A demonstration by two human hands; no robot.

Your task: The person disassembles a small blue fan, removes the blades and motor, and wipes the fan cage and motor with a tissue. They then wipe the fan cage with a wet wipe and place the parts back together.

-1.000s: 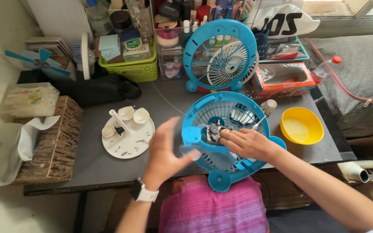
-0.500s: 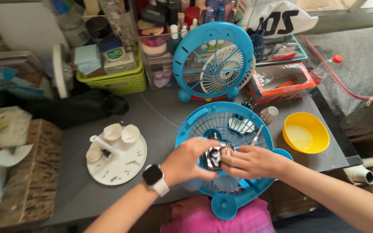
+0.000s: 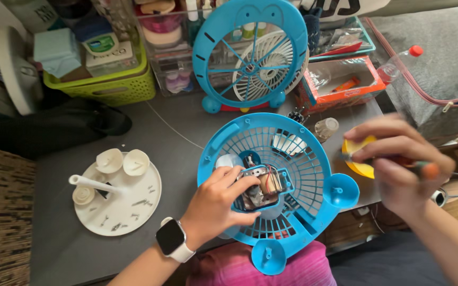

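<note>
Blue fan grille point(image 3: 292, 159): light, brittle plastic; left hand point(image 3: 218, 204) fingers clasp motor point(image 3: 263, 185); right hand point(image 3: 398, 164) apparently pinches screwdriver point(image 3: 425, 168).

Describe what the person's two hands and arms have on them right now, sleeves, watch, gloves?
Both hands are bare, no gloves. The left hand has a smartwatch on its wrist: dark square screen, white band. The right hand is motion-blurred; no ring or watch shows. Both forearms are uncovered, no sleeves in view.

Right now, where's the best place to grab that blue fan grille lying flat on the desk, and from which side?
Probably the bare outer rim of the blue fan grille at its far left, reaching from the left: the left hand covers the motor at centre.
</note>
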